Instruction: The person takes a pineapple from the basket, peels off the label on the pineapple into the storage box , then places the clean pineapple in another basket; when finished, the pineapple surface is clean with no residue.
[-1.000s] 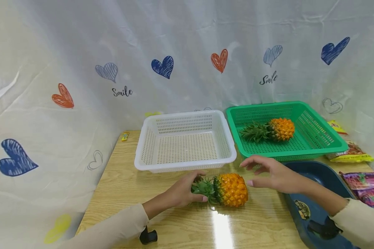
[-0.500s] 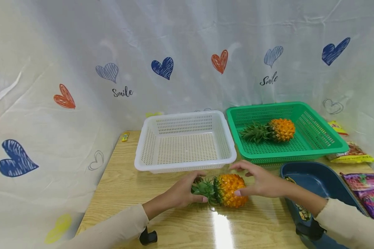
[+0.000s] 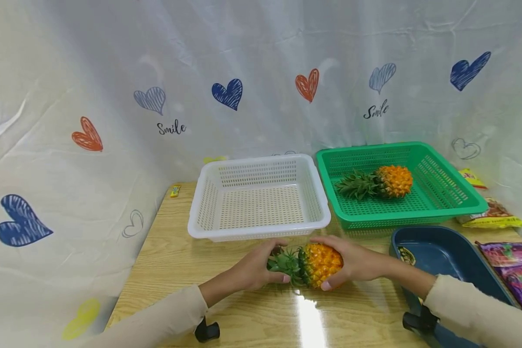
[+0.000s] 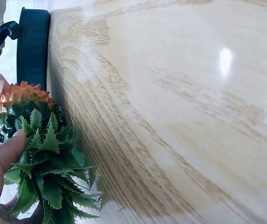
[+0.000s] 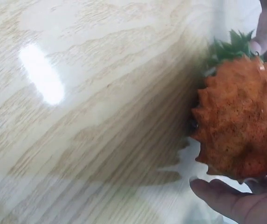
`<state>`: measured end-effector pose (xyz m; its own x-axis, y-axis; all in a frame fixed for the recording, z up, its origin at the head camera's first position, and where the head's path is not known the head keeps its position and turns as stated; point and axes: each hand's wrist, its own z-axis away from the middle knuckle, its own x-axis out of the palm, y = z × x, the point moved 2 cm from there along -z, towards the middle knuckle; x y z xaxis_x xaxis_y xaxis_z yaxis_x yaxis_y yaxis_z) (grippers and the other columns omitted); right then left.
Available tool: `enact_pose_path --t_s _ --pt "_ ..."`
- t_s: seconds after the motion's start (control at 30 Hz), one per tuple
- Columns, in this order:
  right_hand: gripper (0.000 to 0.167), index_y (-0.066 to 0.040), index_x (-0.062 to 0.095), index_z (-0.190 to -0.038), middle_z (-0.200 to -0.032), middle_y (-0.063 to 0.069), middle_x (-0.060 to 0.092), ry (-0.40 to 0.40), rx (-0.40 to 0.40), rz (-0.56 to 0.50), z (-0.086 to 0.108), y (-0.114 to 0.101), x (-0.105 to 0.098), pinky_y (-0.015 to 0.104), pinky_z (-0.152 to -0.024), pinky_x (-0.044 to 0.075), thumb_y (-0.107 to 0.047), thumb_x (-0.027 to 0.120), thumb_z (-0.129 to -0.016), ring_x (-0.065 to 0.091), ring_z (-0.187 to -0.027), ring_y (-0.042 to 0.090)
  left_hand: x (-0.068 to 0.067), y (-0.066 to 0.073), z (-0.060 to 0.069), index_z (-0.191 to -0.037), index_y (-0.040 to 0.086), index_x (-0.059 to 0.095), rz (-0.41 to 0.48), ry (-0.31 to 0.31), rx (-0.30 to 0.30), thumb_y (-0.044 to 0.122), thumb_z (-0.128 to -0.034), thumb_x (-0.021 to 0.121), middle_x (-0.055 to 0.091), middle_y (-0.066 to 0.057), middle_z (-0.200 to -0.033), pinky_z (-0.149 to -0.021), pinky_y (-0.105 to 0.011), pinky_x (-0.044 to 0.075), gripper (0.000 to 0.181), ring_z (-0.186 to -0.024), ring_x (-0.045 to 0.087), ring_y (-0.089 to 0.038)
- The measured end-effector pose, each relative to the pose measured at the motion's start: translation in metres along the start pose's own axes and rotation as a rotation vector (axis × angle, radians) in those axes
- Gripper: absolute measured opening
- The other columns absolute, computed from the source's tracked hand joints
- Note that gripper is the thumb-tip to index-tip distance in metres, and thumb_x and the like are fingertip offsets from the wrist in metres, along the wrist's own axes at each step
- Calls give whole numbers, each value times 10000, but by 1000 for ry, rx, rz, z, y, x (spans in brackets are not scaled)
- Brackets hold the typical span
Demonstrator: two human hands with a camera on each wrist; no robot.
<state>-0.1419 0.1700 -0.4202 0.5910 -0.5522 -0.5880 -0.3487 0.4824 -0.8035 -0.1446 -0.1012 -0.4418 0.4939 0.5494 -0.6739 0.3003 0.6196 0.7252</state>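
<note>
A small pineapple [image 3: 321, 265] lies on its side on the wooden table, orange body to the right and green leaves to the left. My left hand [image 3: 257, 268] grips the leafy crown [image 4: 49, 172], thumb on the near side and fingers behind. My right hand [image 3: 355, 261] curves round the body's right end, with its thumb in front and fingers at the back. In the right wrist view the rounded base [image 5: 240, 121] of the fruit sits between thumb and fingers. Parts of the fingers of both hands are hidden behind the fruit.
Behind the hands stands a white basket [image 3: 194, 212]. Beside it, a green basket [image 3: 435, 212] holds a second pineapple [image 3: 393, 181]. A dark blue tray [image 3: 439, 249] lies under the right forearm. Snack packets [image 3: 511, 268] line the right edge; a small yellow packet [image 3: 175, 191] sits far left.
My right hand has moved left and slightly down from beside the pineapple and now holds its body. The left hand and the pineapple have stayed in place.
</note>
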Motion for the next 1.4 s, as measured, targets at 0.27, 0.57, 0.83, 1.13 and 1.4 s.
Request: enact_pose_path --t_s 0.27,0.57,0.83,1.13,1.4 --pt "968 -53 360 -1522 -1359 166 484 -15 4 -27 -7 1 5 299 -783 546 -325 878 -750 573 -1047 231 0 -1 -1 -1501 213 418 -13 -2 -11 437 -840 808 566 -22 -1351 -958 -428 511 799 -1247 549 -219" --pt "890 -84 423 -1495 -1301 149 515 -7 -11 -5 -10 2 5 289 -760 548 -326 866 -762 577 -1018 215 -2 0 0 -1499 207 421 -1 -5 -17 428 -843 810 575 -24 -1321 -945 -421 514 794 -1222 558 -216" --pt "842 -100 453 -1469 -1268 115 540 6 -18 18 -10 1 6 281 -741 546 -335 856 -767 588 -988 176 -3 -1 -1 -1507 209 416 3 -21 -9 445 -848 800 570 -15 -1334 -938 -405 516 798 -1229 555 -206" --pt "801 -91 453 -1465 -1230 96 565 -43 -32 -3 -8 -2 -1 290 -727 566 -308 818 -787 617 -950 153 -8 0 3 -1536 169 379 -22 -90 65 536 -900 707 531 -23 -1422 -988 -388 508 804 -1277 542 -198" --pt "818 -74 455 -1466 -1201 92 571 -81 -22 31 0 -4 -13 294 -703 558 -297 819 -768 598 -928 160 -14 1 6 -1565 186 329 -17 -153 136 560 -912 678 514 -24 -1458 -1000 -330 505 829 -1289 537 -173"
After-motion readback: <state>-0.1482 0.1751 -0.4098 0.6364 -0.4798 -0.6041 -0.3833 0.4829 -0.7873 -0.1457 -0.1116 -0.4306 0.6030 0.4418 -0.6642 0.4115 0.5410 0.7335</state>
